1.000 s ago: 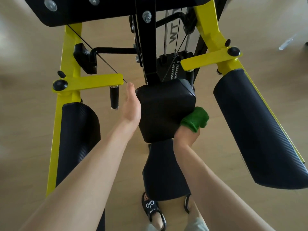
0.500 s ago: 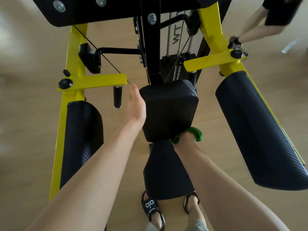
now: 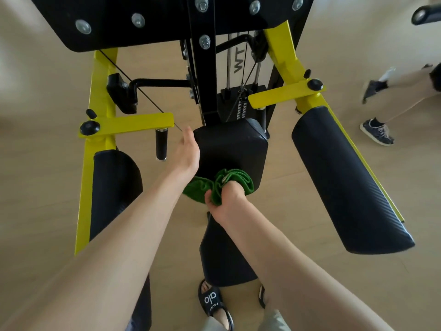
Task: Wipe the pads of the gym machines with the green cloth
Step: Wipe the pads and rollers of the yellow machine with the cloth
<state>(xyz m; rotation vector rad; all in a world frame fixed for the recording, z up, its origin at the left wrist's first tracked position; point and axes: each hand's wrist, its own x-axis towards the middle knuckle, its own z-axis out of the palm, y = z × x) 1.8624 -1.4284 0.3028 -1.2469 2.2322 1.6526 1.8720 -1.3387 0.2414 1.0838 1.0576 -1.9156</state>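
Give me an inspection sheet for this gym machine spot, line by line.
Surface: pale wood-look floor under a yellow-and-black machine frame.
Job's things: green cloth bunched against the lower front of the centre pad; left arm pad, right arm pad and seat pad have no cloth on them.
Clutter: nothing seen.
Grippers: right hand grips the cloth; left hand lies flat, fingers straight, along the centre pad's left side.
Cables: thin steel cable runs diagonally past the left yellow arm; more cables at the weight stack.
Surroundings: another person's legs and sneakers at right.
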